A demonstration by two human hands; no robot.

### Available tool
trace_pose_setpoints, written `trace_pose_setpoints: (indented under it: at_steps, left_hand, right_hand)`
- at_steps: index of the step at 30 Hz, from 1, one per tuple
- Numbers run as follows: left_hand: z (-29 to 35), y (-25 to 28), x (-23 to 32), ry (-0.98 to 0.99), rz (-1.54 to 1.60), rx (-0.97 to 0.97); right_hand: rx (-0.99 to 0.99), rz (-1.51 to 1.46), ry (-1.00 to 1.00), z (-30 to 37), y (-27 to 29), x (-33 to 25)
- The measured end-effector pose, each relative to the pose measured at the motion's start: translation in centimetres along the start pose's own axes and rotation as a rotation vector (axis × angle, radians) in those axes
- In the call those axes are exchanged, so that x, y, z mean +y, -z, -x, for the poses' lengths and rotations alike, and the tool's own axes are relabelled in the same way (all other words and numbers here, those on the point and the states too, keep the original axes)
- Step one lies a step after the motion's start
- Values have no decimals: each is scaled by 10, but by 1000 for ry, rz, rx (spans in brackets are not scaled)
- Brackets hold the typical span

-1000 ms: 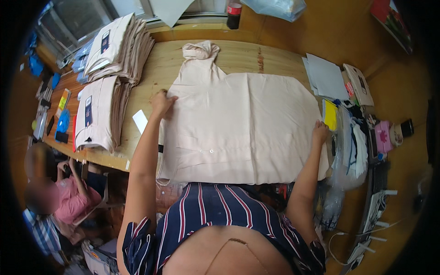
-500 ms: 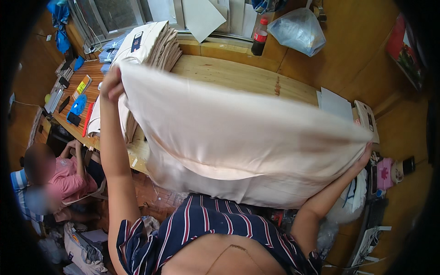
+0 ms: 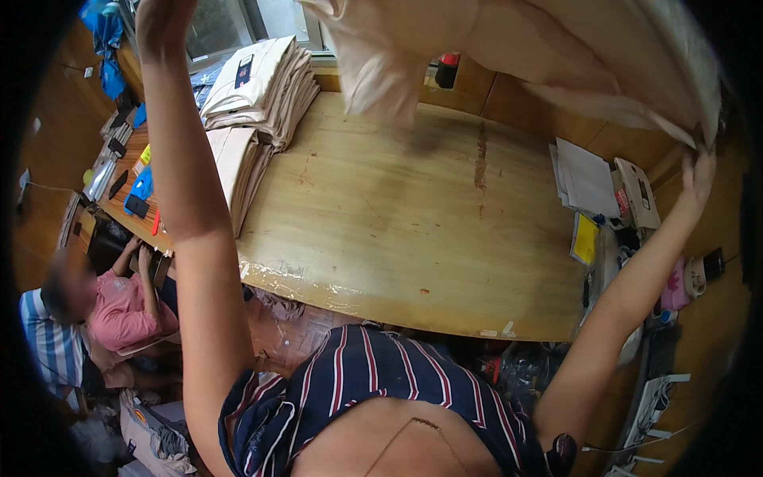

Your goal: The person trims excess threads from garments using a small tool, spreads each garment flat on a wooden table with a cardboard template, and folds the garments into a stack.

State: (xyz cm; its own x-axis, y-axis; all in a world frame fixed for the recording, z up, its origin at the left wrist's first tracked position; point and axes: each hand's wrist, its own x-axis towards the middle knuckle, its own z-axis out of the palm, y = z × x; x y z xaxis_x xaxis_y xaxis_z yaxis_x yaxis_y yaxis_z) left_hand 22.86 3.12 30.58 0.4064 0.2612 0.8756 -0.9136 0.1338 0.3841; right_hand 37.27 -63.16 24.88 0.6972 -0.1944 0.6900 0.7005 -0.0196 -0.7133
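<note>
A cream cloth (image 3: 509, 40) is in the air above the far part of the wooden table, its upper part cut off by the top edge and its lower edge hanging in folds. On the right, my right hand (image 3: 699, 171) is closed on a corner of it. My left hand (image 3: 164, 24) is raised to the top edge at the left; its fingers lie out of view, so I cannot see what they hold. Below the cloth lies the pale wooden tabletop (image 3: 381, 230). Folded cream garments with dark labels form a tall stack (image 3: 258, 87) at the table's left.
White papers (image 3: 586, 179) and a yellow card (image 3: 584, 238) lie at the table's right edge, beside a folded cream item (image 3: 636, 195). A person in a pink shirt (image 3: 127, 310) sits at the left. A dark bottle (image 3: 447, 73) stands behind the cloth.
The cloth has swung up and away from me, uncovering the tabletop and the lower garment stack. Both my arms have risen, the left hand to the top edge and the right hand up and outward.
</note>
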Motion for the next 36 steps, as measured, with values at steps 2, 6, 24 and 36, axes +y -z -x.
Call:
trace_pose_setpoints:
  at_steps: [2,6,24,36]
  left_hand:
    - [21,81,17,1034,1611,285]
    - [171,87,-24,294,724,63]
    - [444,49,55,595,-1494,-1063]
    - [428,-4,99,1860,-127,-1512]
  right_hand:
    - [-142,-91,-34,25,39,36]
    - [-558,-443,-205,130,-2,62]
    - [-147,771,-790,431,24,115]
    - [-321,71,-977,411,29,26]
